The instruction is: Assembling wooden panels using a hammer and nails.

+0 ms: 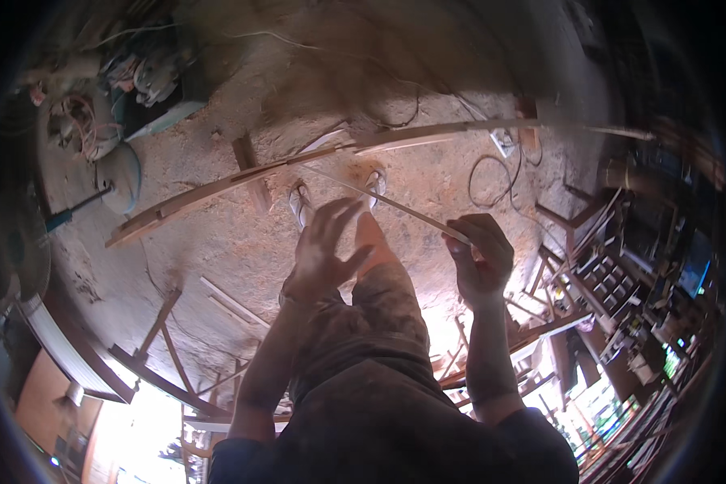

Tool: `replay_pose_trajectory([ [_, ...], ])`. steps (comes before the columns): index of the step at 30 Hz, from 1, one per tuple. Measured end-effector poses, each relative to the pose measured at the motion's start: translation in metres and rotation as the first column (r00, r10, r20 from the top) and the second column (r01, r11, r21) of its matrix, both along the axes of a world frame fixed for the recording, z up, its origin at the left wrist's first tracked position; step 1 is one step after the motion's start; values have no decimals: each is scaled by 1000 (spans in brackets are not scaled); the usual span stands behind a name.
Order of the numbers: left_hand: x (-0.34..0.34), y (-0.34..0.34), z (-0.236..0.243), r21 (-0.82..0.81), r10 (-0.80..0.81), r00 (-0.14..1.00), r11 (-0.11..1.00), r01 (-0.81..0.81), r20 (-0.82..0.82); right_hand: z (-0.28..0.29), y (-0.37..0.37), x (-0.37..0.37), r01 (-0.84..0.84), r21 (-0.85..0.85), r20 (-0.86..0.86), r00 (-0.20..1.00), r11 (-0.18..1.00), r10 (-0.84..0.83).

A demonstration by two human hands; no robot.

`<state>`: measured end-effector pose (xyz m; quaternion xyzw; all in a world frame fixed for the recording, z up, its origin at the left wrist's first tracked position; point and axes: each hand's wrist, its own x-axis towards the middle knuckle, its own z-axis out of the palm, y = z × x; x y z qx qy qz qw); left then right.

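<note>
My right hand (480, 254) is closed on the near end of a thin, pale strip (411, 211), which slants up and left toward a long wooden plank (202, 189) lying across the floor in front of my sandalled feet. Whether the strip's far end touches the plank I cannot tell. My left hand (323, 246) hangs in front of my legs, fingers spread and slightly blurred, beside the strip and holding nothing. A short wooden block (250, 176) lies crosswise near the plank's middle.
Machinery (145, 81) with hoses stands at the upper left. Cables (488, 185) loop on the dusty floor to the right. A wooden frame (161, 331) is at the lower left; stacked timber and cluttered shelving (621, 298) fill the right side.
</note>
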<state>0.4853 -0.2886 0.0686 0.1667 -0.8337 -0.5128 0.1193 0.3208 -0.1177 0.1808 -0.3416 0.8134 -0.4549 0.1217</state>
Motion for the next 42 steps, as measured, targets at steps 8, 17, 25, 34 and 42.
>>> replay_pose_trajectory([
  [8,-53,90,-136,309,42,936,938,-158,348,-91,119,-68,101,394,157,972,913,-175],
  [17,-173,90,-237,691,148,743,288,-663,652,-308,195,-223,111,345,208,959,932,-191],
  [25,-187,114,-251,587,317,682,349,-730,659,-418,199,-285,349,300,256,867,888,-427],
  [34,-147,140,-278,616,246,738,422,-666,629,-430,167,-193,568,368,813,187,737,-551],
  [42,-85,194,-254,745,208,737,54,-665,643,-383,160,-138,176,462,879,-218,869,-423],
])
